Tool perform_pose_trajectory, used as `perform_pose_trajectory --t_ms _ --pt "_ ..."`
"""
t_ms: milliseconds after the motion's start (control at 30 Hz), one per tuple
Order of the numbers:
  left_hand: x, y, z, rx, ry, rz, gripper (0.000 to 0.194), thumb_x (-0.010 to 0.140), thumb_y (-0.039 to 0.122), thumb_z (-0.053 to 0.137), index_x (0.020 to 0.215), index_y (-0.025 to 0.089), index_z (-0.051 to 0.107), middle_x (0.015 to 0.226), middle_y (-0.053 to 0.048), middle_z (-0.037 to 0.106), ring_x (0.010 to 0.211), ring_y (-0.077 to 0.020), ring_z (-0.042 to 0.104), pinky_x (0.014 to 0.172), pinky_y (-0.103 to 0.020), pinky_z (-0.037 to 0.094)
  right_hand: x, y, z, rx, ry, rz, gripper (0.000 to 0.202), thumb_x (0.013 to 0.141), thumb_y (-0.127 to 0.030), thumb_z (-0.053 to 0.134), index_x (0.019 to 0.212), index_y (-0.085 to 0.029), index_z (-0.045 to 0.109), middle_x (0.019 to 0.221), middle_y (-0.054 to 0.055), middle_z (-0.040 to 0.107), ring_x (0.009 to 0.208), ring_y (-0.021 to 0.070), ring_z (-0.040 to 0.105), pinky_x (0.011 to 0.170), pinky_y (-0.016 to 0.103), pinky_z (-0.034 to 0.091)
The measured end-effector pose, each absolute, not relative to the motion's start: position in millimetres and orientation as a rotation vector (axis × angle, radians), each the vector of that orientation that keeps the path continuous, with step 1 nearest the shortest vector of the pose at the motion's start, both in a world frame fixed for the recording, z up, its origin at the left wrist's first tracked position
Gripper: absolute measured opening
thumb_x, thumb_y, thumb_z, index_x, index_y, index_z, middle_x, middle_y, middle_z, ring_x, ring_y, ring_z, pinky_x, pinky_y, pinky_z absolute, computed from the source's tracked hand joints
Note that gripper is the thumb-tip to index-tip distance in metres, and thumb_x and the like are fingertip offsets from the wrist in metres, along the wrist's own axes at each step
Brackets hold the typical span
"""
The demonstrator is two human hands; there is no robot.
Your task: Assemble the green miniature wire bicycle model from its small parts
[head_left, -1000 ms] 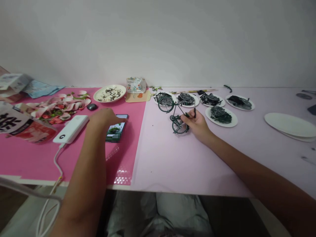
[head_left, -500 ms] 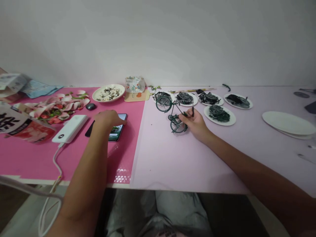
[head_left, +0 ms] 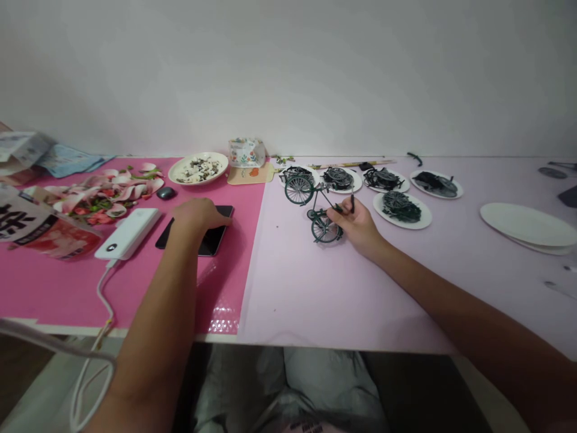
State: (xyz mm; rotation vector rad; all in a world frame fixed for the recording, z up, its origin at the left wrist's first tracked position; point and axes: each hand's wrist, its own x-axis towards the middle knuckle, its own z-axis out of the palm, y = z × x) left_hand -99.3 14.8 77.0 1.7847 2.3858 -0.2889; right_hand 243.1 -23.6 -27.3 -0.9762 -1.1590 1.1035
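Observation:
A dark green model bicycle (head_left: 319, 211) is held up over the pale sheet, its two wheels one above the other. My right hand (head_left: 356, 227) is closed on its lower right part, fingers pinching the frame near the lower wheel. On the pink mat, my left hand (head_left: 196, 215) reaches over a black smartphone (head_left: 211, 242) lying flat with its screen dark. The thumb rests at the phone's right edge; the other fingers are hidden behind the hand.
White plates with dark model parts (head_left: 403, 210) stand behind the bicycle, and bare white plates (head_left: 525, 224) lie farther right. To the left are a power bank (head_left: 130, 233) with a cable, a red-and-white bag (head_left: 54, 231), pink petal-like pieces (head_left: 108, 192) and a bowl (head_left: 220, 174).
The phone's screen has gone from a lit picture to dark. Both hands and the bicycle have stayed almost in place.

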Motion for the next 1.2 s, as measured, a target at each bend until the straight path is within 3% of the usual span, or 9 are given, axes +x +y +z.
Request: perform_pose_trajectory --t_ms 200,300,367,500,733,933,1033,1100,1200 --pt "-106.1 17.5 75.8 1.791 2.344 -0.153 0.059 0.072 0.066 0.076 0.106 0.017 0.077 0.092 -0.022 0.079 0.095 -0.0471 0.073 0.083 -0.051 0.057 242.6 -24.7 -29.0 -0.994 -1.169 1.083 0.073 0.065 -0.06 0.099 0.082 -0.028 0.035 0.076 -0.007 0.047 0.072 0.0127 0.056 0.067 0.027 0.051" --pt "-100.7 13.4 80.9 1.779 2.412 -0.068 0.064 0.089 0.071 0.059 0.112 0.014 0.076 0.108 -0.027 0.078 0.107 -0.0496 0.072 0.088 -0.053 0.057 242.8 -25.3 -29.3 -0.997 -1.16 1.083 0.072 0.066 -0.059 0.099 0.082 -0.027 0.036 0.076 -0.007 0.048 0.072 0.0125 0.056 0.069 0.027 0.051" --pt "-94.7 9.3 84.4 1.8 2.44 -0.009 0.066 0.1 0.065 0.044 0.12 0.009 0.073 0.123 -0.03 0.074 0.118 -0.0496 0.069 0.093 -0.053 0.055 242.9 -25.4 -28.9 -0.993 -1.157 1.094 0.073 0.065 -0.059 0.099 0.082 -0.027 0.036 0.077 -0.007 0.049 0.073 0.0124 0.057 0.069 0.027 0.051" --pt "-85.1 4.2 85.8 1.841 2.43 0.081 0.073 0.106 0.061 0.034 0.131 0.001 0.068 0.132 -0.033 0.069 0.124 -0.0494 0.065 0.097 -0.054 0.052 242.8 -24.9 -28.1 -0.998 -1.158 1.096 0.075 0.063 -0.06 0.1 0.082 -0.027 0.035 0.077 -0.007 0.048 0.073 0.0126 0.056 0.067 0.027 0.051" --pt "-87.4 7.8 81.7 1.854 2.405 -0.044 0.073 0.098 0.065 0.049 0.136 0.005 0.066 0.135 -0.034 0.069 0.125 -0.0528 0.065 0.098 -0.055 0.054 242.3 -25.0 -27.0 -0.993 -1.167 1.086 0.075 0.063 -0.061 0.1 0.081 -0.027 0.035 0.075 -0.007 0.045 0.073 0.0133 0.057 0.067 0.027 0.049" --pt "-85.6 5.8 86.4 1.859 2.408 0.042 0.062 0.105 0.052 0.041 0.131 0.002 0.068 0.134 -0.037 0.068 0.128 -0.0513 0.066 0.1 -0.055 0.054 242.4 -25.5 -24.9 -0.992 -1.191 1.086 0.075 0.063 -0.061 0.099 0.081 -0.028 0.034 0.074 -0.007 0.045 0.069 0.0129 0.05 0.063 0.027 0.047" --pt "-83.2 9.3 81.2 1.95 2.307 0.185 0.057 0.106 0.052 0.04 0.12 0.007 0.073 0.127 -0.031 0.074 0.125 -0.0484 0.069 0.1 -0.053 0.054 242.2 -25.6 -25.5 -0.99 -1.18 1.084 0.076 0.063 -0.061 0.099 0.081 -0.028 0.034 0.075 -0.007 0.045 0.07 0.013 0.052 0.064 0.027 0.047" --pt "-80.5 13.2 75.1 2.018 2.134 0.344 0.052 0.105 0.051 0.042 0.115 0.01 0.073 0.124 -0.025 0.077 0.117 -0.0416 0.073 0.099 -0.048 0.055 242.3 -26.1 -26.2 -0.993 -1.174 1.088 0.075 0.064 -0.06 0.099 0.081 -0.027 0.034 0.075 -0.007 0.046 0.072 0.0132 0.053 0.064 0.027 0.047" --pt "-72.0 17.2 66.8 1.94 1.921 0.594 0.051 0.106 0.052 0.04 0.122 0.014 0.07 0.128 -0.018 0.076 0.1 -0.03 0.079 0.089 -0.039 0.059 242.4 -26.6 -27.6 -1.0 -1.169 1.09 0.073 0.065 -0.059 0.099 0.082 -0.028 0.036 0.076 -0.007 0.048 0.072 0.0137 0.055 0.064 0.027 0.047"
